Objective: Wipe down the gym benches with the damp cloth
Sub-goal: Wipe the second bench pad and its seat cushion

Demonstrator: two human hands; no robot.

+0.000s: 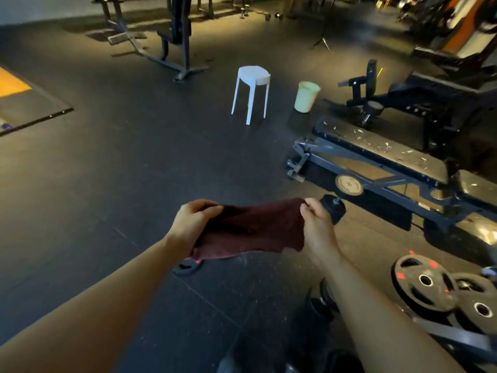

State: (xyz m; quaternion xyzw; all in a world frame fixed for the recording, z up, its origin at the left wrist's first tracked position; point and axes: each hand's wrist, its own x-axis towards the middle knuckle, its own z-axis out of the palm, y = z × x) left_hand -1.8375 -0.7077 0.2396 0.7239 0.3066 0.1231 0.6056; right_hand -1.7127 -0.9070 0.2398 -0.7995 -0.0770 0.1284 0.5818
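Observation:
A dark maroon cloth (252,227) hangs stretched between my two hands, above the black floor in the middle of the view. My left hand (192,220) grips its left edge with curled fingers. My right hand (316,219) pinches its upper right corner. A black padded gym bench (376,148) on a grey steel frame lies to the right, its worn pad flecked with pale scratches. The cloth is clear of the bench, a short way to its left. A second dark bench (441,90) stands behind it.
A white stool (252,90) and a pale yellow bucket (306,96) stand on the floor ahead. Black weight plates (425,282) with red marks lie at the lower right. Another machine frame (174,36) stands at the back left. A dumbbell end (333,207) sits by the bench foot.

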